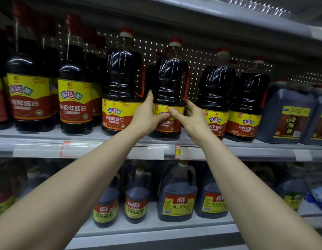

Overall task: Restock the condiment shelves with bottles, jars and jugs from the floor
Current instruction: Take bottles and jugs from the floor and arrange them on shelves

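Note:
A large dark soy sauce jug (170, 82) with a red cap and a yellow and red label stands on the upper shelf (106, 141), between matching jugs. My left hand (147, 114) grips its left side, thumb across the label. On the other side my right hand (190, 120) grips it, thumb on the label and fingers curled behind. The two thumbs almost meet in front. The jug's base rests on the shelf near its front edge.
Matching jugs (122, 87) (215, 98) stand close on both sides. Tall soy bottles (75, 98) fill the left, grey vinegar jugs (286, 116) the right. The lower shelf (153, 230) holds smaller bottles and handled jugs (178, 195). Another shelf hangs overhead.

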